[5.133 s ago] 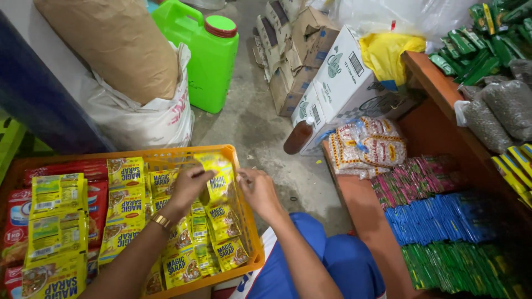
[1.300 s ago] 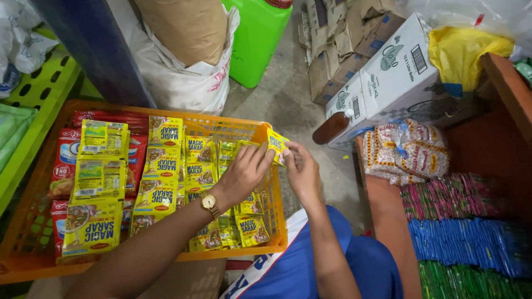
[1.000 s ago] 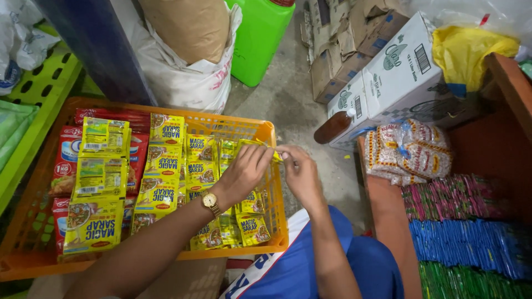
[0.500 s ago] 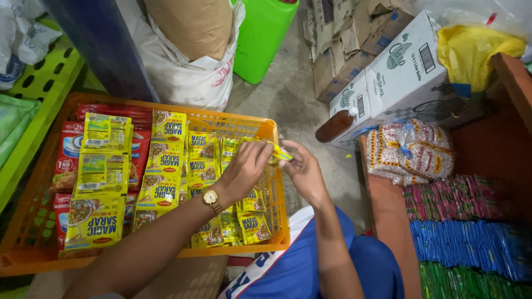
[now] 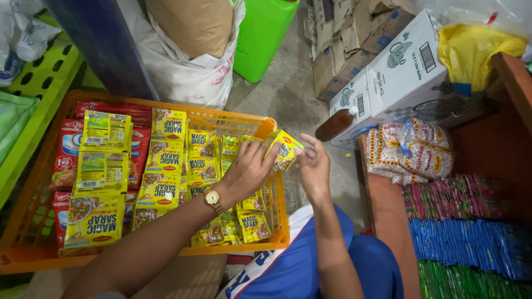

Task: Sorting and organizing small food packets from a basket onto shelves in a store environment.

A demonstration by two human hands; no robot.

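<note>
A small yellow seasoning sachet [image 5: 284, 149] is pinched between my left hand [image 5: 248, 169] and my right hand [image 5: 313, 164], just above the right rim of an orange plastic crate [image 5: 33, 243]. My left wrist wears a gold watch [image 5: 213, 199]. The crate holds several rows of yellow sachets [image 5: 166, 160] and red packets [image 5: 69, 144] along its left side. Both hands grip the same sachet by its edges.
A green jug [image 5: 263, 36] and a white sack with a brown bag [image 5: 188, 61] stand beyond the crate. White cartons [image 5: 407, 72], a brown bottle [image 5: 335, 123] and bagged snacks [image 5: 407, 149] lie right. A red shelf [image 5: 388, 221] carries strips of coloured sachets [image 5: 463, 243].
Both hands stayed at the crate's right rim. The yellow sachet, folded low between the fingers a second ago, now stands raised and facing up.
</note>
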